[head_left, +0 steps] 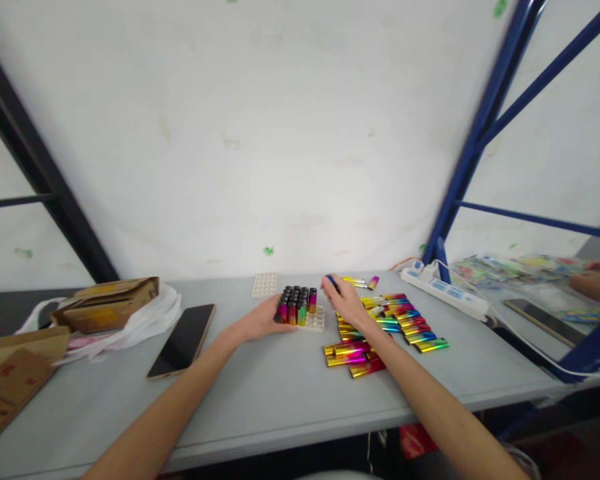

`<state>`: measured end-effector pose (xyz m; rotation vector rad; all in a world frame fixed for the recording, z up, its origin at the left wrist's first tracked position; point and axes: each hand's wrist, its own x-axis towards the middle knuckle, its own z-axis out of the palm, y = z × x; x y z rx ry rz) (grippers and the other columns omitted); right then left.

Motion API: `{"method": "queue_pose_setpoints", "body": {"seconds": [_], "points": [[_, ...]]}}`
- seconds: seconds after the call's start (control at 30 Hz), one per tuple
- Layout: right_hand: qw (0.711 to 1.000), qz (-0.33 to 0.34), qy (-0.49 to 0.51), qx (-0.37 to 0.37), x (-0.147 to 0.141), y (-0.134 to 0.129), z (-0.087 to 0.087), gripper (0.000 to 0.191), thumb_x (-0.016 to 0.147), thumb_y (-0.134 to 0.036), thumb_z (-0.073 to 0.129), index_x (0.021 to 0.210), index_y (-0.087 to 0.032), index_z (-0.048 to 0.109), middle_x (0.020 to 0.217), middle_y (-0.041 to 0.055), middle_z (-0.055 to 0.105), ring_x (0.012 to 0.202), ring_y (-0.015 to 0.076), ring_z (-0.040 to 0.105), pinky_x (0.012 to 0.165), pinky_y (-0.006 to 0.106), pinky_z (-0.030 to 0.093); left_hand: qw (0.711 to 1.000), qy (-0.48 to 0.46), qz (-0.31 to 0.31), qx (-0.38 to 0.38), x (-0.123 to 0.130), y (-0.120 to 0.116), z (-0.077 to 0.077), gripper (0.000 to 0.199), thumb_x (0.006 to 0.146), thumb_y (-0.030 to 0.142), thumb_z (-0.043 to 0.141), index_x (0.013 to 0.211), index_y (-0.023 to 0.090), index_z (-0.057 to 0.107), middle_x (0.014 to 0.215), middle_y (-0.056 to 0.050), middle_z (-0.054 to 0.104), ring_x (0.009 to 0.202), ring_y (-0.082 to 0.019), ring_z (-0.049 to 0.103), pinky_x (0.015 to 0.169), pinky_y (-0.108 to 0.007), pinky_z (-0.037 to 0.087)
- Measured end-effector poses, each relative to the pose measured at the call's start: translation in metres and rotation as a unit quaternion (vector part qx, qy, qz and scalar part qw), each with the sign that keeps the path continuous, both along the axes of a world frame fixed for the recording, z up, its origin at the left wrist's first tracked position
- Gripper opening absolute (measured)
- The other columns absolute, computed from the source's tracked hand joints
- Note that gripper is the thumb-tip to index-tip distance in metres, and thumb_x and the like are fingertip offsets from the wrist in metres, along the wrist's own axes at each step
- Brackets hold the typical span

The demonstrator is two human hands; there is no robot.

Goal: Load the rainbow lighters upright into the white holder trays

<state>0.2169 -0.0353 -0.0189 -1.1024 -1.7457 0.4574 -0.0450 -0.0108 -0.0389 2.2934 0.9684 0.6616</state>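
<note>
Against a white wall point(300, 133) stands a grey table point(260, 387), and near the middle of it sits a pale tray point(316, 320) with dark-topped lighters point(298, 301) upright in its left part and open cups at its right. The left hand point(266, 319) is closed around the tray's left end, thumb along the front; whether it presses on tray or lighters, I cannot tell. Just right of the tray, the right hand point(347, 298) is raised, fingers pinched on a small dark blue object point(333, 283). Below it, loose shiny lighters point(414, 329) lie in rows, partly hidden by the right forearm. Behind are a second tray point(265, 285) and a few more lighters point(373, 283) near the wall. Leftward lie a phone point(183, 341) beside the left forearm, then a cardboard box point(113, 310) on a plastic bag point(167, 310) and more cardboard point(15, 390). To the right, a power strip point(447, 293) and a blue frame point(473, 150) stand between the lighters and another phone point(545, 320), near a co-worker's blurred hand point(597, 288).
</note>
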Motion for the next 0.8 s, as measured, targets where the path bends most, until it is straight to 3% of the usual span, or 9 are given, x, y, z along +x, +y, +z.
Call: {"method": "queue_pose_setpoints", "body": {"seconds": [0.17, 0.23, 0.4, 0.63, 0.8], "points": [[0.992, 0.029, -0.088, 0.090, 0.004, -0.006, 0.010, 0.039, 0.104, -0.050, 0.042, 0.082, -0.022, 0.056, 0.084, 0.0044, 0.058, 0.079, 0.0190, 0.055, 0.077, 0.031, 0.042, 1.000, -0.011, -0.009, 0.000, 0.000, -0.001, 0.002, 0.070, 0.074, 0.051, 0.083, 0.129, 0.016, 0.057, 0.128, -0.011, 0.067, 0.114, -0.033, 0.063, 0.103, -0.043, 0.050], [0.987, 0.035, -0.117, 0.105, 0.005, -0.008, 0.013, 0.038, 0.104, -0.049, 0.044, 0.080, -0.022, 0.057, 0.085, 0.0044, 0.057, 0.080, 0.0192, 0.053, 0.076, 0.032, 0.041, 1.000, -0.008, -0.001, -0.005, 0.001, -0.003, 0.003, 0.069, 0.074, 0.050, 0.083, 0.128, 0.017, 0.057, 0.126, -0.011, 0.068, 0.112, -0.033, 0.064, 0.102, -0.044, 0.051], [0.986, 0.046, -0.144, 0.068, 0.007, -0.009, 0.013, 0.039, 0.103, -0.049, 0.046, 0.077, -0.022, 0.057, 0.063, -0.0012, 0.052, 0.060, 0.0163, 0.044, 0.061, 0.030, 0.034, 1.000, -0.004, -0.005, -0.002, 0.001, -0.003, 0.004, 0.071, 0.073, 0.048, 0.084, 0.130, 0.017, 0.056, 0.131, -0.012, 0.066, 0.116, -0.033, 0.062, 0.106, -0.045, 0.048], [0.983, 0.124, -0.132, 0.021, 0.007, -0.011, 0.009, 0.027, 0.098, -0.045, 0.057, 0.109, -0.022, 0.067, 0.068, -0.0014, 0.063, 0.063, 0.0170, 0.057, 0.062, 0.028, 0.041, 1.000, 0.002, -0.013, 0.012, -0.002, 0.002, -0.001, 0.073, 0.075, 0.051, 0.082, 0.135, 0.019, 0.054, 0.134, -0.011, 0.065, 0.118, -0.032, 0.061, 0.109, -0.044, 0.047], [0.981, 0.137, -0.136, 0.011, 0.007, -0.008, 0.005, 0.025, 0.097, -0.040, 0.061, 0.114, -0.022, 0.063, 0.069, -0.0028, 0.062, 0.063, 0.0163, 0.058, 0.063, 0.027, 0.044, 1.000, 0.003, -0.006, 0.018, -0.001, 0.001, -0.001, 0.073, 0.074, 0.051, 0.083, 0.133, 0.018, 0.055, 0.135, -0.011, 0.064, 0.118, -0.032, 0.061, 0.108, -0.043, 0.047]]}}
